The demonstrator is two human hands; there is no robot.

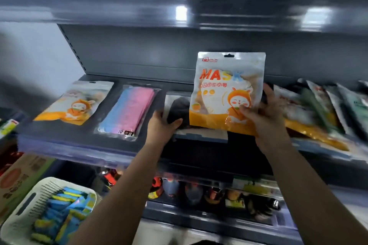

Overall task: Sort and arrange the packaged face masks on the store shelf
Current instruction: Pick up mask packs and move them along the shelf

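My right hand (264, 114) grips an orange and white pack marked MASK (223, 87) by its lower right corner and holds it upright above the dark shelf (83, 145). My left hand (162, 123) holds the near edge of a pack of black masks (177, 105) that lies flat on the shelf, partly hidden behind the upright pack. Further left lie a pink and blue mask pack (130, 111) and another orange cartoon pack (76, 103). A leaning row of several mask packs (322, 109) fills the shelf's right end.
A shelf board (179, 14) hangs close overhead. Below, a white basket (25, 207) holds blue and yellow packets, a cardboard box (18, 177) stands at the left, and small goods line the lower shelf (199, 191).
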